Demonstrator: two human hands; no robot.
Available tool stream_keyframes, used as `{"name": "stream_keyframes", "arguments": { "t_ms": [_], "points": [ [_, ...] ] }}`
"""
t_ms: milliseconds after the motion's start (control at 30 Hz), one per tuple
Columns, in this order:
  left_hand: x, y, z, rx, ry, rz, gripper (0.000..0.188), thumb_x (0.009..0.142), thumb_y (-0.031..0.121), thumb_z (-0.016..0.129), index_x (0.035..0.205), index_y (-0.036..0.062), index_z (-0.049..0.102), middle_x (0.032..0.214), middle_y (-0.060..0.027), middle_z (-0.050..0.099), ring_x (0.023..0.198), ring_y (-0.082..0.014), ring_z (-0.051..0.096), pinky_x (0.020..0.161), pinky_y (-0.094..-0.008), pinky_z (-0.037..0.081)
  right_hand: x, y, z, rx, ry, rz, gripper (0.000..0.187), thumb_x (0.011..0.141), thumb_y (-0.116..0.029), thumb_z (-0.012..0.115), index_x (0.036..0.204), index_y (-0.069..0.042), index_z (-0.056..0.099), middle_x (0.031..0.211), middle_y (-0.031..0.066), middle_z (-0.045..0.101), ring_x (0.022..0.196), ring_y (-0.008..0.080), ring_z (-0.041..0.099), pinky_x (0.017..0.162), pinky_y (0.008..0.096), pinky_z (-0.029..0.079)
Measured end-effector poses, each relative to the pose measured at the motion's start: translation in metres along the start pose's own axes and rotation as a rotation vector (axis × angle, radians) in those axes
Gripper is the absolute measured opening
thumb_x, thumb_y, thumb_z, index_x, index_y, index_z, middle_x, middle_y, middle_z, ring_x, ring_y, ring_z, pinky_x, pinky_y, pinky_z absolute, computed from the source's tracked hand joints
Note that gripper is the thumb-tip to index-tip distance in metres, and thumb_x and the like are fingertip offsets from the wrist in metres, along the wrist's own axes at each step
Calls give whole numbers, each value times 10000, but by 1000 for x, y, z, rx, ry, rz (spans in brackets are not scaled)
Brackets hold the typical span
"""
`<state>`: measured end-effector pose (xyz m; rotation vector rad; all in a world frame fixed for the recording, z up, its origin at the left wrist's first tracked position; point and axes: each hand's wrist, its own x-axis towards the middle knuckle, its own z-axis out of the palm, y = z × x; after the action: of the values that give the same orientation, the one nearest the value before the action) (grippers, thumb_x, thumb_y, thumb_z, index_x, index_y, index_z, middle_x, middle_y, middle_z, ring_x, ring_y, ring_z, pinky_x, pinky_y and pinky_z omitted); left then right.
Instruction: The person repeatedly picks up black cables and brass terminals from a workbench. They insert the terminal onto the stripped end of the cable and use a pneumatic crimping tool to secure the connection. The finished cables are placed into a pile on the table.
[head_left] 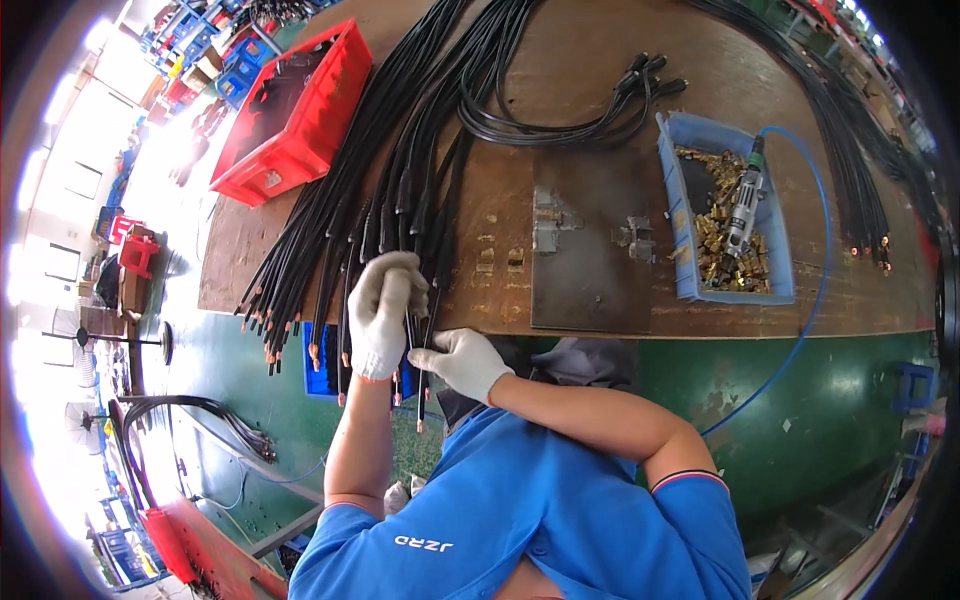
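Note:
A thick bundle of black cables (pixel 400 150) runs across the table and hangs over its near edge, with bare copper ends showing. My left hand (pixel 380 315), in a white glove, has its fingers curled round a black cable (pixel 421 390) in that bundle. Lower down, my right hand (pixel 465 362), gloved too, pinches the same cable near its hanging end. Its copper tip points down toward my body. The glove hides part of my left grip.
A red bin (pixel 290 120) of black parts stands at the left. To the right are a dark metal plate (pixel 590 285) and a blue tray (pixel 683 240) of brass fittings, with an air tool (pixel 744 205) on a blue hose. More cables (pixel 850 170) lie far right.

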<state>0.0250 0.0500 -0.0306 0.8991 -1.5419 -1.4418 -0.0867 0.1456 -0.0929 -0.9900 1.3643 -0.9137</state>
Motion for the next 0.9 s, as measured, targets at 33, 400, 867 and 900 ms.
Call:
{"name": "stream_keyframes", "arguments": {
  "t_ms": [33, 400, 867, 900],
  "points": [
    [-1, 2, 0, 139, -54, 32, 290, 1101, 216, 623, 1254, -23, 684, 983, -74, 715, 800, -125, 659, 722, -288, 557, -2, -1, -2, -188, 19, -57, 435, 998, -428, 695, 905, -12, 780, 813, 224, 754, 767, 326, 760, 754, 446, 578],
    [57, 33, 18, 835, -735, 908, 187, 836, 166, 807, 998, 84, 763, 926, -99, 760, 991, -316, 744, 1072, -507, 548, 3, -13, -46, -549, -10, -460, 356, 954, -306, 647, 1089, 15, 720, 1027, 303, 731, 1000, 501, 699, 901, 573, 558],
    [75, 33, -21, 1142, -698, 803, 300, 762, 274, 867, 1025, 137, 819, 753, -89, 616, 877, -343, 665, 1042, -511, 535, -53, -48, -158, -1187, 189, -528, 277, 1024, -365, 667, 970, -96, 701, 839, 114, 749, 765, 318, 771, 643, 456, 584],
    [76, 35, -18, 1149, -701, 800, 296, 769, 274, 862, 1028, 137, 818, 752, -89, 614, 878, -345, 664, 1040, -511, 533, -54, -46, -161, -1192, 202, -540, 273, 1022, -363, 669, 968, -97, 701, 831, 112, 747, 761, 317, 771, 642, 454, 583]
  ]
}}
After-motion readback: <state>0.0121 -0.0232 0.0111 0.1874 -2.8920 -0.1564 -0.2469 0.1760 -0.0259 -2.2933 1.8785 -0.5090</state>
